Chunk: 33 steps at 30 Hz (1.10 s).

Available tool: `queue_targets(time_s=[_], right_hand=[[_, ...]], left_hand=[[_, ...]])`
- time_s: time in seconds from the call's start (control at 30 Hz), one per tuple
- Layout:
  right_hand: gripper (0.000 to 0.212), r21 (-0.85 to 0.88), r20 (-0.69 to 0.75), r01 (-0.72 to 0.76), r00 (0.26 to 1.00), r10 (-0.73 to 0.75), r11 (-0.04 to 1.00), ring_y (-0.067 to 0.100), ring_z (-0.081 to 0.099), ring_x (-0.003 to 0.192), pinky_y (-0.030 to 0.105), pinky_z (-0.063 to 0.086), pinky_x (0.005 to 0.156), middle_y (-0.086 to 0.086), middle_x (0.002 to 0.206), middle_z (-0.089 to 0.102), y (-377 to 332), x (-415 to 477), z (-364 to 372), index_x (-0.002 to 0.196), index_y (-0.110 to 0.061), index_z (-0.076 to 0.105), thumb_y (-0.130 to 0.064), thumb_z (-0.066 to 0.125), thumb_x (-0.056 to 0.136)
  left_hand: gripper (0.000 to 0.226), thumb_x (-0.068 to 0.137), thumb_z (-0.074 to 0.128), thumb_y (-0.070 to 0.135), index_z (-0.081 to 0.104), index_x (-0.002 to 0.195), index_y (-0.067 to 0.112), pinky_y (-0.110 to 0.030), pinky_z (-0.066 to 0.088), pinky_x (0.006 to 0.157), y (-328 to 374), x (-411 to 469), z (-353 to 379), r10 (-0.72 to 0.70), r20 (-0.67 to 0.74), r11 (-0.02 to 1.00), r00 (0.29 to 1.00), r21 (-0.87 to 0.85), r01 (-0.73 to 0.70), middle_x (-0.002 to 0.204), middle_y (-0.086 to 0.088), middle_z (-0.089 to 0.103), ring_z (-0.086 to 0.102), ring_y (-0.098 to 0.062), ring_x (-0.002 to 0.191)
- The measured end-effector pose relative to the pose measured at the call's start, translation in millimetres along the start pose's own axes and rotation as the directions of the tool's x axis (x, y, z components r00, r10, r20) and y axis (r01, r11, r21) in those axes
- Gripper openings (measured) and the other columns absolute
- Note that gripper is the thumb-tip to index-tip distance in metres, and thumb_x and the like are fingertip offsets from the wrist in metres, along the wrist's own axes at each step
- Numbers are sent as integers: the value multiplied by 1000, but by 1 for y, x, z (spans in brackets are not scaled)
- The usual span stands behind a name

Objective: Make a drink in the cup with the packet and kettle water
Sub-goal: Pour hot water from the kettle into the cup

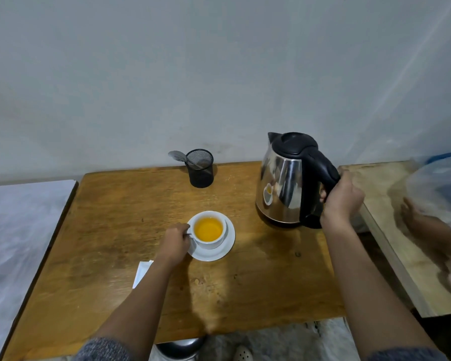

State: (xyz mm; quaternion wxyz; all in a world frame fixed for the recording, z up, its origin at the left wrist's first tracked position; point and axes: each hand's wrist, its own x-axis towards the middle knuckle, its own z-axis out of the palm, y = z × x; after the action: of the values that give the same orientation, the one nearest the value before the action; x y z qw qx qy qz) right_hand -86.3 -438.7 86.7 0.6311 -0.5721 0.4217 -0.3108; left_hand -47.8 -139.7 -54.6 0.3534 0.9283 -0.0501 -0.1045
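Note:
A white cup (209,243) holding orange-yellow liquid sits on a white saucer (225,250) in the middle of the wooden table (115,230). My left hand (176,243) grips the cup's handle on its left side. A steel kettle (284,183) with a black lid and handle stands upright on the table at the right. My right hand (341,199) is wrapped around the kettle's handle. A white packet (142,272) lies flat beside my left forearm, partly hidden by it.
A black mesh holder (201,169) with a spoon (179,155) in it stands at the table's back edge by the wall. A lighter wooden board (391,230) adjoins on the right, with a plastic bag (438,188) and another person's blurred hand (414,214). A white surface (18,230) lies left.

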Motion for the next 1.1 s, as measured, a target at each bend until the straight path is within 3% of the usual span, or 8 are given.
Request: queue_targets(time_s=[0.17,0.27,0.53,0.77,1.0,1.1], right_hand=[[41,92,-110,-11,994,21,996,11,48,46,32,43,58,-3,52,52,7,5,6,53,-19,50,-31,47,91],[40,115,-148,-13,988,30,993,14,47,43,36,44,61,-1,49,51,9,15,4,50,-19,49,-30,47,89],[41,107,-199,-10,979,31,994,14,46,43,36,43,59,1,46,47,17,34,0,48,-18,46,-25,47,88],[39,126,-210,-47,975,73,991,13,43,42,31,39,52,0,48,46,21,45,-2,50,-17,46,-25,46,88],[38,65,-189,-7,982,19,998,14,43,41,25,39,44,2,47,45,25,58,-10,50,-16,45,-24,46,87],[36,119,-197,2,980,22,993,14,42,38,24,37,42,5,49,45,31,67,-15,51,-15,44,-24,45,86]], left_hand=[[24,82,47,-5,61,76,14,-23,33,55,-4,1,1,35,-14,999,999,-11,-35,78,-7,59,52,-23,73],[22,82,47,-5,66,85,5,-27,37,62,-5,3,2,53,-18,999,998,-10,-53,85,-12,67,56,-25,78],[33,84,47,-3,65,109,6,-29,42,76,-9,3,5,21,-62,1000,998,14,-20,110,-16,68,60,-29,97],[33,84,47,-3,65,111,5,-30,44,80,-5,3,5,-7,-82,1000,997,-2,6,112,-16,68,61,-29,100],[31,86,49,-2,64,112,4,-30,43,79,-1,1,6,-25,-103,1000,994,-13,24,113,-16,67,60,-28,100],[32,86,49,-1,63,114,5,-32,45,82,-1,2,5,-33,-98,999,995,-3,33,115,-16,66,59,-29,102]])
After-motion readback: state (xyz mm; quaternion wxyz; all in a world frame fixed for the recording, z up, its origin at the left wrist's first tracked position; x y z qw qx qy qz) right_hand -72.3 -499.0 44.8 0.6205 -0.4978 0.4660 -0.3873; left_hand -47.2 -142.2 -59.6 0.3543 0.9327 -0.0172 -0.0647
